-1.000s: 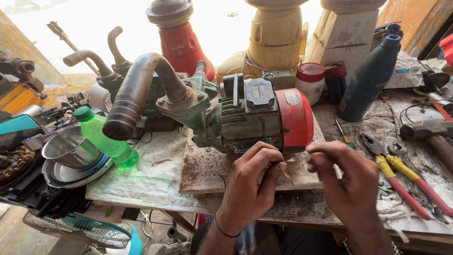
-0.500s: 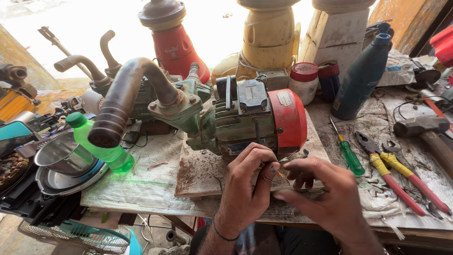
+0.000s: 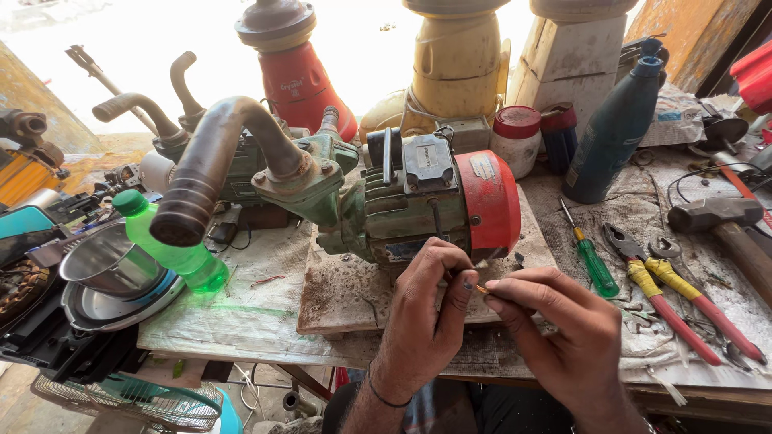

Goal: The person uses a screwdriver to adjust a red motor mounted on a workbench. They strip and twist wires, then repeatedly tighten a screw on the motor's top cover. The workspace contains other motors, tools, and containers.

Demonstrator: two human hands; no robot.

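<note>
I see the left hand (image 3: 426, 321) and the right hand (image 3: 563, 337) meeting fingertip to fingertip at about 6 o'clock in the view, both pinched narrow on a tiny orange-tipped piece (image 3: 481, 288), perhaps a wire end, too small to tell. Just beyond them, at 12 o'clock from the hands, the green pump motor (image 3: 402, 205) with its red end cover (image 3: 490, 201) sits on a wooden board (image 3: 346, 297); a green screwdriver (image 3: 595, 261) and pliers (image 3: 655, 293) lie at 3 o'clock.

Green bottle (image 3: 173, 251) left; screwdriver (image 3: 593, 261), pliers (image 3: 667, 301), hammer (image 3: 728, 229) right.
</note>
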